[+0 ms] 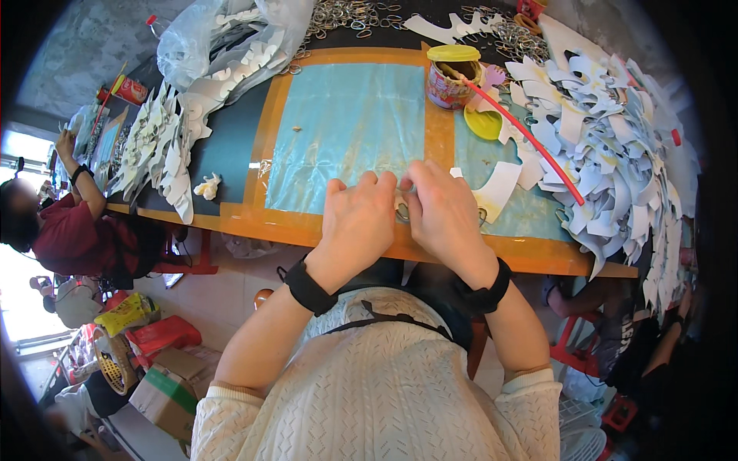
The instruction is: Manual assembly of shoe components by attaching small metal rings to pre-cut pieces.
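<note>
The left hand (360, 215) and right hand (447, 219) meet over the near edge of the table, fingers curled inward and thumbs toward each other, the fingertips almost touching. A small metal ring (402, 211) shows low in the gap between them, its greater part hidden, so I cannot tell whether either hand is gripping it or which way it points.

Just right of the right hand lies a curved white piece (500, 188), partly hidden by that hand. The long axis of its visible part runs from near left to far right, the broad end pointing far right; another metal ring (482, 217) shows at its near end.

In front of the hands, a blue sheet (346, 115) is edged with brown tape (261, 146). Beyond the right hand stands a tub (447, 91) with a yellow rim and brownish contents. A red stick (530, 138) leans out of it, its free end pointing near right, and a yellow lid (483, 123) lies beside it. A large heap of white pieces (615, 146) fills the right side; a smaller heap (157, 131) and a clear plastic bag (184, 50) sit far left. Metal clips (346, 17) lie along the far side. At the left, a person in a dark red shirt (84, 234) sits by the table.
</note>
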Tool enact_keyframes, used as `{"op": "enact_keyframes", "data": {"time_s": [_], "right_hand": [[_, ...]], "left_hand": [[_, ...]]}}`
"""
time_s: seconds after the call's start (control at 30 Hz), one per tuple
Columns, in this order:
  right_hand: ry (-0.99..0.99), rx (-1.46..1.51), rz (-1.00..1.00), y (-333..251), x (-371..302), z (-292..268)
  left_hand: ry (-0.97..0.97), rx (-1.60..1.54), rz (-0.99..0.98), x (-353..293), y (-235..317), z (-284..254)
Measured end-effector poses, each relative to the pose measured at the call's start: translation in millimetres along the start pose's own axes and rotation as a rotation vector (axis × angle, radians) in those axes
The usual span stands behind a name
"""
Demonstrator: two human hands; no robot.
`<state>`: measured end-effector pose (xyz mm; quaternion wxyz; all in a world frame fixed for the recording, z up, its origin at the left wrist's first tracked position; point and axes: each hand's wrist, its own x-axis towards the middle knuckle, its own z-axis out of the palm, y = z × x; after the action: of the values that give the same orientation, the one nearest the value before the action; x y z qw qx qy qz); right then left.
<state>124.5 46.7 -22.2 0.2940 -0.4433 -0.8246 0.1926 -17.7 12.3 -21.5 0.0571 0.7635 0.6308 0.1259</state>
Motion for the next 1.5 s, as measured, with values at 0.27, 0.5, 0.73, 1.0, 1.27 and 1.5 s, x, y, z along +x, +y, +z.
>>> {"op": "enact_keyframes", "data": {"time_s": [0.27,0.5,0.73,1.0,1.27,1.5], "right_hand": [[0.047,-0.219,-0.204,2,-11,-2],[0.004,-0.3,-0.196,3,-12,-11],[-0.043,-0.244,-0.159,10,-11,-17],[-0.105,-0.277,-0.113,10,-15,-23],[-0.11,-0.251,-0.104,14,-13,-24],[0.02,-0.21,-0.081,20,-9,-34]], "left_hand": [[0.06,-0.101,-0.006,-1,1,2],[0.069,-0.128,-0.031,-7,2,-2],[0.032,-0.089,0.226,-37,6,-9],[-0.11,0.033,0.204,-48,5,-8],[-0.043,-0.006,0.213,-39,1,-15],[0.009,-0.044,0.184,-37,4,-12]]}}
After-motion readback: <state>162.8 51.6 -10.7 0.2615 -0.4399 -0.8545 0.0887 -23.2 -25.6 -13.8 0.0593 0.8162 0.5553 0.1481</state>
